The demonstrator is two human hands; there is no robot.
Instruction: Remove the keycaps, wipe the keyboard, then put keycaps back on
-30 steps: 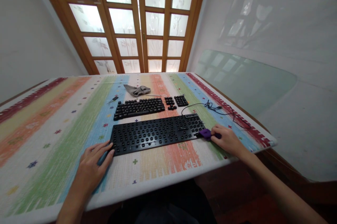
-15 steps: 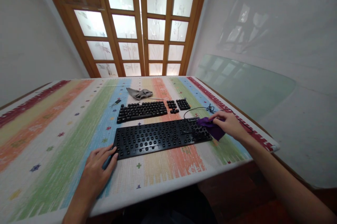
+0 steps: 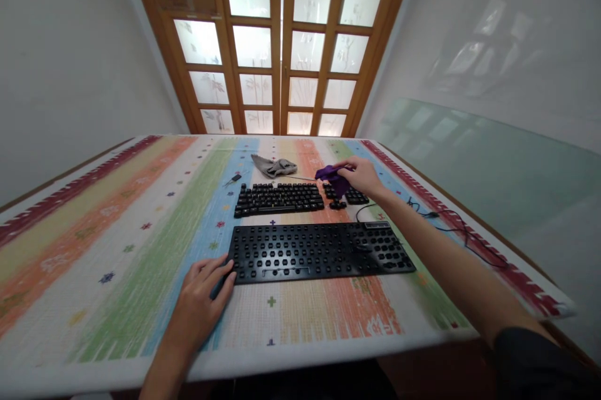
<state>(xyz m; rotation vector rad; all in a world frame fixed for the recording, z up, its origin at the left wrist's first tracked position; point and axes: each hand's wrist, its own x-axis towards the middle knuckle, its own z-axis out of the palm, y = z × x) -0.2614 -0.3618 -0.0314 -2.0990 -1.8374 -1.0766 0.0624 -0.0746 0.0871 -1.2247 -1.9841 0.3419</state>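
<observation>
A room in a home: wooden doors (image 3: 282, 43) with frosted, flower-etched glass panes are letting daylight in beyond the fingers, plain white walls (image 3: 70, 62) are flanking a table (image 3: 117, 231) wearing a striped, colourful woven cloth.

right hand (image 3: 362, 176) carried purple cloth (image 3: 331, 178) from keyboard frame to keycaps (image 3: 300, 195).

No legible text — not even on keycaps

Striped table (image 3: 117, 250): keyboard base (image 3: 319, 251), keycaps (image 3: 279, 198), grey rag (image 3: 275, 166), cable (image 3: 451, 221)
</observation>
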